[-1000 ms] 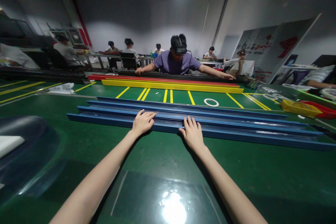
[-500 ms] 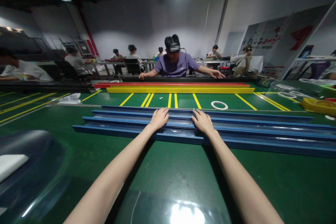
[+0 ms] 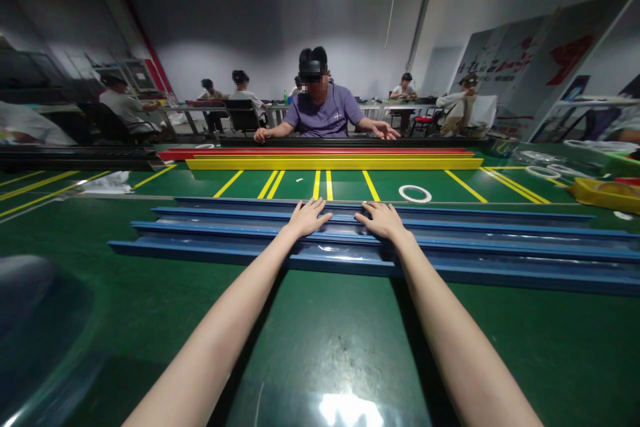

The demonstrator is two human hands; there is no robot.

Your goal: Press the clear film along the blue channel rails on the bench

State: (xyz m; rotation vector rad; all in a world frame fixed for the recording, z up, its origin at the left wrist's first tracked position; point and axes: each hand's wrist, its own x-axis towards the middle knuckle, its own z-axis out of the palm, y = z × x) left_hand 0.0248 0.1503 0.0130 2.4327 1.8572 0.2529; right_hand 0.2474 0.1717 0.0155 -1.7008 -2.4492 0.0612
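Long blue channel strips (image 3: 500,257) lie side by side across the green table in front of me, their hollow sides facing up. My left hand (image 3: 306,219) rests over the strips left of the middle, fingers spread and pointing away from me. A short gap to the right, my right hand (image 3: 383,220) lies on the same strips with its fingers apart. Neither hand is wrapped around a strip. Under both palms, parts of the strips are hidden.
Beyond them, a yellow strip (image 3: 330,163) and red strips (image 3: 173,155) lie before a co-worker in a purple shirt (image 3: 325,113). A white ring (image 3: 415,194) lies on the table. A yellow tray (image 3: 605,195) stands at right, crumpled plastic (image 3: 107,183) at left.
My view has shifted slightly. Both hands stay on the blue strips, their thumbs and fingers now spread wider. The co-worker's torso and hands appear further left.
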